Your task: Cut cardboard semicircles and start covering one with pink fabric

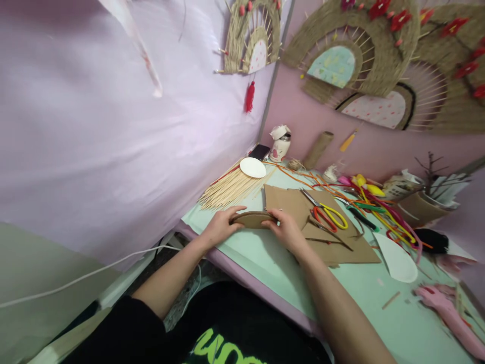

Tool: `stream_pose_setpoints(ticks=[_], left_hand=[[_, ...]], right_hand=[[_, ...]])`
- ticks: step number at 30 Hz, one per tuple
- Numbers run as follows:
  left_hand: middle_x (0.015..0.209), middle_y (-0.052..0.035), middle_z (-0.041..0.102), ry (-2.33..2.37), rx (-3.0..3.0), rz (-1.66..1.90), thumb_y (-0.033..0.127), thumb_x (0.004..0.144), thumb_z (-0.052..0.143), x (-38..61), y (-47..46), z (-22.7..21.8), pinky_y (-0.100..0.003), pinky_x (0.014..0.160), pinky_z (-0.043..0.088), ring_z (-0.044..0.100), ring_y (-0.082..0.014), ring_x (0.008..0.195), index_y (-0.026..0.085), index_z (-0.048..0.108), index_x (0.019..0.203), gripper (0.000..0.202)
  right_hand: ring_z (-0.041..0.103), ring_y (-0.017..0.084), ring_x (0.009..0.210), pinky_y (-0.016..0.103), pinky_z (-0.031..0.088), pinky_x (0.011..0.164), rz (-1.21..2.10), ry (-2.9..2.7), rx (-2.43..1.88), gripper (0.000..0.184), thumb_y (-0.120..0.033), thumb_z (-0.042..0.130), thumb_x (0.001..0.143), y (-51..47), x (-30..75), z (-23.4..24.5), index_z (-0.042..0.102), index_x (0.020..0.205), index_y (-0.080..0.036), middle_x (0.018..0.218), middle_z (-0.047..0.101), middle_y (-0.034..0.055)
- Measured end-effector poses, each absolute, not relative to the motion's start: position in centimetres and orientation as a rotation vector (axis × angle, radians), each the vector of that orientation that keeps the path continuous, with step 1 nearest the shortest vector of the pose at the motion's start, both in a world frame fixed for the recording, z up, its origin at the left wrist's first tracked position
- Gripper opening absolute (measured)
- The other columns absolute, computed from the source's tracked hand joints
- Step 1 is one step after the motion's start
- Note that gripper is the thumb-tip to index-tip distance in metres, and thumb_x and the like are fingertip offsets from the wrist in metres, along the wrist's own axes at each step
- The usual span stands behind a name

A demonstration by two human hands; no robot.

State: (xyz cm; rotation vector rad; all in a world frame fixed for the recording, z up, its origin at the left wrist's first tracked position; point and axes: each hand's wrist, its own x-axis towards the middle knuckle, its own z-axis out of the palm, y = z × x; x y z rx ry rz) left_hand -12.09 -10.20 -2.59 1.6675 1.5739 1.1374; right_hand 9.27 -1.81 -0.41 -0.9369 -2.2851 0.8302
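A brown half-round cardboard piece point(253, 219) lies on the pale green table point(265, 258), and both hands grip it. My left hand point(221, 226) holds its left end with fingers curled over the edge. My right hand point(287, 230) closes on its right end. Just behind it lies a bundle of thin wooden sticks point(230, 188) with a white oval card point(252, 167) resting on top. To the right, a flat cardboard sheet point(322, 227) carries scissors with red and yellow handles point(326, 212).
A white half-oval cutout point(396, 259) and a pink glue gun point(450, 313) lie at the right. Coloured pipe cleaners point(379, 207), a small jar point(280, 146), a cardboard tube point(317, 149) and a phone point(259, 151) crowd the back. Woven fans point(364, 45) hang on the wall.
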Motion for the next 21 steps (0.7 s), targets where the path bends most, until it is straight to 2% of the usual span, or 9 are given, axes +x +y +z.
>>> stream_pose_setpoints(ticks=[5,10,15,21], left_hand=[[0.094,-0.0026,0.075,1.560,1.669,1.131,0.023,0.074,0.068,-12.3,-9.9,-2.3,-0.031,0.082,0.051,0.068,-0.0201,0.085,0.020,0.059,0.128,0.055],[0.101,-0.0038,0.073,1.550,1.721,1.109,0.026,0.075,0.068,-12.5,-9.5,-2.6,-0.030,0.080,0.048,0.065,-0.0202,0.089,0.020,0.067,0.113,0.039],[0.078,0.0007,0.067,1.638,1.828,1.017,0.031,0.079,0.063,-12.5,-9.7,-2.2,-0.026,0.065,0.041,0.057,-0.0161,0.073,0.019,0.070,0.092,0.019],[0.075,0.0017,0.064,1.620,1.848,1.009,0.030,0.080,0.061,-12.4,-9.8,-2.2,-0.025,0.064,0.039,0.055,-0.0148,0.071,0.019,0.067,0.084,0.014]], right_hand=[[0.059,0.019,0.074,0.028,0.042,0.068,0.843,-2.251,-0.920,0.010,-0.024,0.060,0.080,-1.9,9.3,-0.2,0.065,0.087,-0.019,0.080,0.069,0.0038],[0.057,0.019,0.072,0.028,0.042,0.067,0.856,-2.226,-0.950,0.012,-0.026,0.061,0.078,-1.7,9.1,-0.7,0.065,0.086,-0.019,0.078,0.068,0.0034],[0.058,0.019,0.075,0.028,0.042,0.069,0.899,-2.216,-0.932,0.014,-0.026,0.061,0.076,-1.6,9.2,-0.9,0.065,0.088,-0.019,0.081,0.067,0.0028],[0.057,0.019,0.075,0.028,0.041,0.070,0.877,-2.220,-0.936,0.010,-0.024,0.061,0.077,-2.1,9.4,-1.4,0.063,0.086,-0.019,0.080,0.066,0.0032]])
